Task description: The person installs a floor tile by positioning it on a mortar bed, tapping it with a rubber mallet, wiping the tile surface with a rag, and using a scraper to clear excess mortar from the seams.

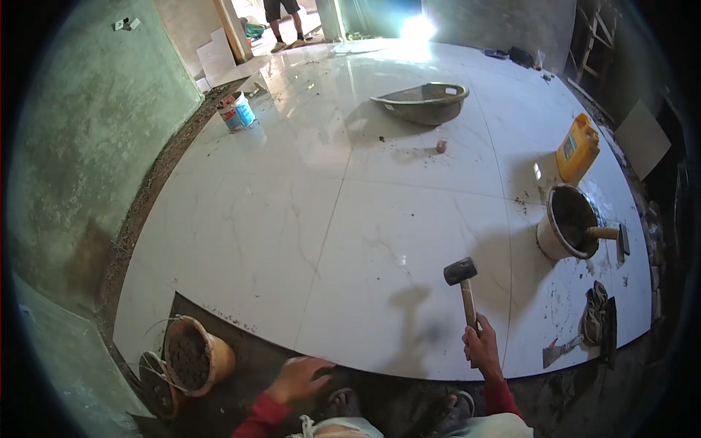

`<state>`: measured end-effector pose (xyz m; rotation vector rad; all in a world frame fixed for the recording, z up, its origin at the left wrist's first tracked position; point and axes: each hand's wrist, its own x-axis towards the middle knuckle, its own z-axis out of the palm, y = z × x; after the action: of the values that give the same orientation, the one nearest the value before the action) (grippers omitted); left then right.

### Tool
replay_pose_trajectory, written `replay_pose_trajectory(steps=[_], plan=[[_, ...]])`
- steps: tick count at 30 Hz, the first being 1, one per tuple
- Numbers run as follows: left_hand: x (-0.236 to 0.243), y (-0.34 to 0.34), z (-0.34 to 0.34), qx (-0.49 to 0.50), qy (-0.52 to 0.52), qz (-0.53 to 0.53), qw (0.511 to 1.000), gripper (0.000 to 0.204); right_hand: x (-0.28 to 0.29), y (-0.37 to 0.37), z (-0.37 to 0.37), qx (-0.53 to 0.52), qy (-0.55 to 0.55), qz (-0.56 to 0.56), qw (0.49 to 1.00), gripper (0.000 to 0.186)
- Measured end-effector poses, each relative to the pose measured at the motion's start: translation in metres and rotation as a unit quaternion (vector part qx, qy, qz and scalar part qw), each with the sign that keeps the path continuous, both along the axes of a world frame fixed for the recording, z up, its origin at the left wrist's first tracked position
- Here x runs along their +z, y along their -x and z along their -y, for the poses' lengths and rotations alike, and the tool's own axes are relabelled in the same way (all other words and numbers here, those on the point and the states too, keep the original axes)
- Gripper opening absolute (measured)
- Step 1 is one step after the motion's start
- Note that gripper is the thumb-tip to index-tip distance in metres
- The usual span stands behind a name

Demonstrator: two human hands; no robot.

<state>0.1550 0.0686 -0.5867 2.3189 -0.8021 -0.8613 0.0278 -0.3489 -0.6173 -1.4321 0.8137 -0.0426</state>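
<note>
In my right hand (482, 345) is a mallet (461, 272) with a dark head and a pale wooden handle, held upright above the white floor tiles (394, 285). Its shadow falls on the tile to the left of it. My left hand (298, 378) holds nothing; its fingers are apart, close to the front edge of the tiles. Two buckets (207, 358) stand to the left of that hand, the larger one filled with dark lumpy mortar. Both of my feet rest on the dark bare ground below the tile edge.
At the right stand a mortar bucket (561, 225) with a tool across its rim and a yellow jerrycan (577, 150). A scraper (561, 352) lies nearer. Farther off are a dark basin (423, 104) and a paint pail (236, 112). A person (285, 22) stands at the doorway.
</note>
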Motion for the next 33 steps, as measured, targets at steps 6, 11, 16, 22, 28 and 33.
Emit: replay_pose_trajectory(steps=[6,11,16,22,28,33], plan=[[-0.122,-0.104,0.128,0.103,0.034,0.353,0.929,0.069,0.011,-0.024,-0.033,0.074,0.178,-0.057,0.98,0.053],[-0.154,-0.161,0.135,0.214,0.02,0.427,0.879,0.08,-0.014,-0.032,-0.033,0.084,0.253,-0.023,0.964,0.051],[-0.152,-0.146,0.127,0.241,0.019,0.407,0.881,0.083,-0.006,-0.073,-0.018,0.05,0.222,-0.096,0.969,0.055],[-0.145,-0.138,0.131,0.287,0.021,0.391,0.874,0.089,-0.048,-0.113,0.021,-0.042,0.322,0.024,0.945,0.051],[-0.146,-0.131,0.127,0.285,0.01,0.394,0.874,0.091,-0.041,-0.13,0.026,-0.052,0.27,0.018,0.961,0.053],[-0.146,-0.128,0.126,0.289,0.003,0.402,0.869,0.09,-0.053,-0.126,0.035,-0.028,0.219,-0.032,0.975,0.052]])
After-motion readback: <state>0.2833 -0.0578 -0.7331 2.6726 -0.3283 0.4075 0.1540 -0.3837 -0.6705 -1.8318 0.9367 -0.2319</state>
